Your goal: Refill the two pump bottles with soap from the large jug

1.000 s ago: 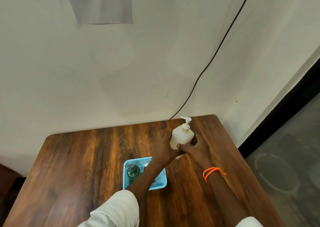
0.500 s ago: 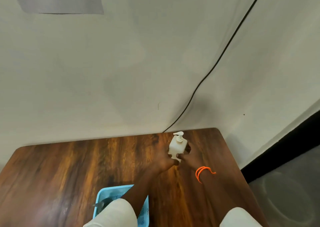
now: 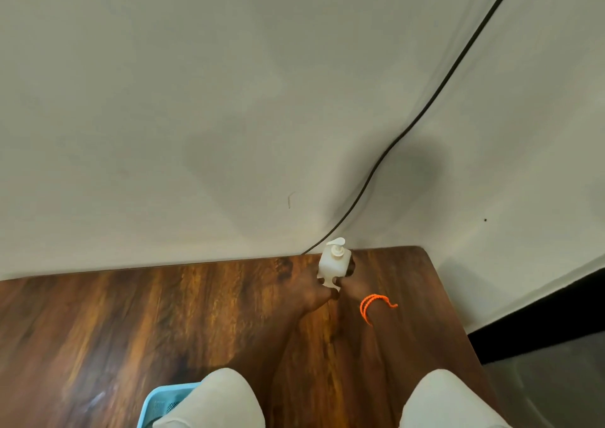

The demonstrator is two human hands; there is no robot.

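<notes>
A white pump bottle (image 3: 334, 263) stands upright near the far right corner of the wooden table (image 3: 131, 323), close to the wall. My left hand (image 3: 312, 292) grips its left side and my right hand (image 3: 348, 282) grips its right side, thumbs meeting at its near face. An orange cord is tied round my right wrist. The second bottle and the large jug are out of view.
A light blue mesh basket (image 3: 157, 404) shows at the bottom edge, mostly behind my left sleeve. A black cable (image 3: 425, 110) runs down the wall to the table's back edge. The table's right edge drops to the grey floor (image 3: 550, 375).
Both hands carried the white pump bottle farther toward the back right corner. The camera tilted up, so the basket and green bottle slid out of view at the bottom.
</notes>
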